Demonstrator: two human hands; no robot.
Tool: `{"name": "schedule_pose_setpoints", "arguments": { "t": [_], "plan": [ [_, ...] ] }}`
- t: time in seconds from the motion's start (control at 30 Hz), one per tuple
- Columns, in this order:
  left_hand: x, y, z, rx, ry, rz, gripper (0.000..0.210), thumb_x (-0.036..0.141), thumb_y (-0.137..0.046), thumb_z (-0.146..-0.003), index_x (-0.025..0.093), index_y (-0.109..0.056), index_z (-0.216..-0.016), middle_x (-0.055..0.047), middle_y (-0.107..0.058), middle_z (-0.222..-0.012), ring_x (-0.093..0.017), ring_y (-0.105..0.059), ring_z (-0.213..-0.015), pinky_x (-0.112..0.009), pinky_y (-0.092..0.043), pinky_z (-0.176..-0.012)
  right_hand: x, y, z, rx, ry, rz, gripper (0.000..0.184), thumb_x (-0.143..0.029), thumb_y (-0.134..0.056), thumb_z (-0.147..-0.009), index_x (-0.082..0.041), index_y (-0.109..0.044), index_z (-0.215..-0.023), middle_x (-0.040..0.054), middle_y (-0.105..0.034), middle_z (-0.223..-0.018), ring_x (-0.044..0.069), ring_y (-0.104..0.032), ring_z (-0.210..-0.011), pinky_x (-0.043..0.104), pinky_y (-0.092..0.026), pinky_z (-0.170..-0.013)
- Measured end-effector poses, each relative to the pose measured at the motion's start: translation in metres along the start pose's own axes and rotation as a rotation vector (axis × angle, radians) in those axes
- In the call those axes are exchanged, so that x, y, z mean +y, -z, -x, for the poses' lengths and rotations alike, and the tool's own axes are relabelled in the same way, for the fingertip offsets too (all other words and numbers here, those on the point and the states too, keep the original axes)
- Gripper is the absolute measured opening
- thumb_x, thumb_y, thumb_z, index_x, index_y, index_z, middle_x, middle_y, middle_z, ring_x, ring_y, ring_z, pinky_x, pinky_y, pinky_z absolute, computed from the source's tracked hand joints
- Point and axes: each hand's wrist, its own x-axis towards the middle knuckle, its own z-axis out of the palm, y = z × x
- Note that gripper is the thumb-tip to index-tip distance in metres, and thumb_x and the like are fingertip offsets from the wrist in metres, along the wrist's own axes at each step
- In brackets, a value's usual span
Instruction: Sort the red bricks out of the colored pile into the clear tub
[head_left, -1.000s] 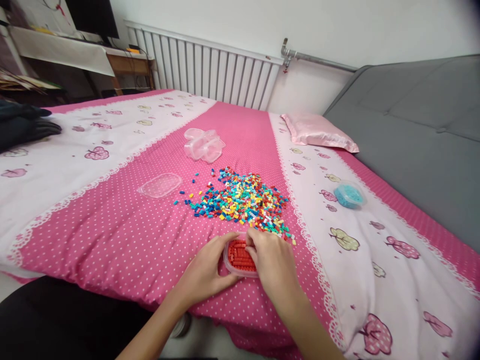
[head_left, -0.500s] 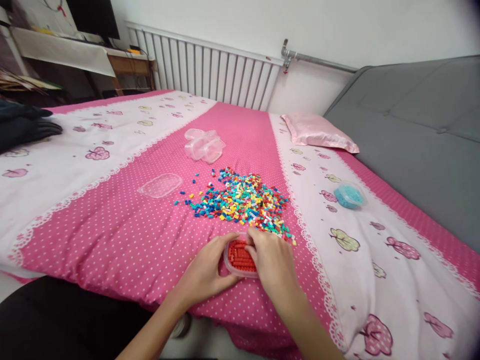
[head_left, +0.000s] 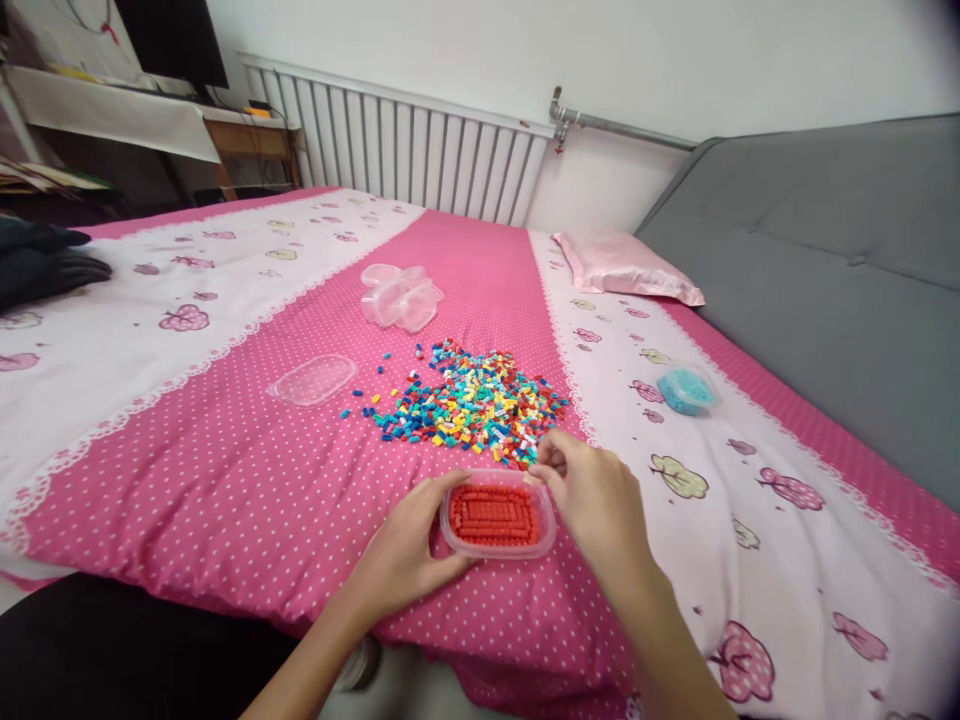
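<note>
A clear plastic box lies near the bed's front edge, with small red building bricks laid in neat rows inside. My left hand grips its left end, thumb at the near side and fingers at the far side. Past the box's far right corner, my right hand is closed with thumb and fingertips together; whether a brick is between them I cannot make out. Just beyond the box spreads a loose pile of small bricks in many colours.
A clear lid lies left of the pile, and several clear empty boxes sit behind it. To the right stands a box of light blue bricks. A pink pillow, dark gloves and a grey headboard surround the area.
My right hand has moved from over the red bricks to the right, beside the pile, uncovering the box's contents. My left hand keeps its hold. The view has shifted slightly.
</note>
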Motion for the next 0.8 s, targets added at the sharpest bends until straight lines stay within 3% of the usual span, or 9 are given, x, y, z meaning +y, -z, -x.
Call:
{"name": "schedule_pose_setpoints", "arguments": {
  "t": [0.13,0.33,0.43,0.57,0.8],
  "plan": [
    [-0.004,0.000,-0.001,0.002,0.000,-0.037,0.068,0.031,-0.068,-0.085,0.029,-0.033,-0.143,-0.011,-0.055,-0.140,-0.029,-0.056,-0.126,-0.048,-0.047,-0.107,0.046,0.000,-0.015,0.033,-0.067,-0.168,0.006,-0.020,-0.066,-0.085,-0.025,-0.063,-0.084,-0.0035,-0.072,-0.079,0.016,-0.067,-0.074,0.025,-0.038,-0.065],
    [-0.014,-0.001,-0.001,0.035,-0.011,-0.092,0.064,0.029,-0.066,-0.086,0.028,-0.038,-0.143,-0.010,-0.056,-0.141,-0.029,-0.058,-0.127,-0.046,-0.049,-0.107,0.099,-0.027,-0.024,-0.074,-0.156,-0.222,0.011,-0.024,-0.061,-0.085,-0.024,-0.066,-0.095,0.0006,-0.071,-0.086,0.018,-0.066,-0.080,0.026,-0.042,-0.068],
    [-0.020,-0.002,-0.001,0.062,-0.025,-0.101,0.066,0.027,-0.066,-0.084,0.028,-0.039,-0.144,-0.010,-0.057,-0.141,-0.029,-0.059,-0.125,-0.045,-0.051,-0.105,0.100,-0.041,-0.025,-0.093,-0.158,-0.233,0.015,-0.027,-0.064,-0.084,-0.023,-0.068,-0.098,0.0025,-0.071,-0.089,0.019,-0.066,-0.084,0.026,-0.043,-0.071],
    [-0.024,-0.002,-0.003,0.079,-0.054,-0.128,0.064,0.027,-0.065,-0.085,0.029,-0.038,-0.144,-0.010,-0.058,-0.140,-0.029,-0.061,-0.124,-0.045,-0.054,-0.102,0.089,-0.048,-0.027,-0.116,-0.132,-0.245,0.039,-0.034,-0.071,-0.081,-0.021,-0.064,-0.117,0.0058,-0.069,-0.098,0.022,-0.065,-0.088,0.028,-0.044,-0.073],
    [-0.021,-0.001,-0.003,0.068,-0.054,-0.170,0.063,0.030,-0.063,-0.087,0.029,-0.035,-0.143,-0.010,-0.059,-0.139,-0.028,-0.060,-0.125,-0.044,-0.054,-0.103,0.082,-0.048,-0.023,-0.141,-0.094,-0.273,0.046,-0.024,-0.077,-0.075,-0.020,-0.064,-0.119,0.0080,-0.067,-0.106,0.023,-0.064,-0.094,0.029,-0.043,-0.078]
  ]
}}
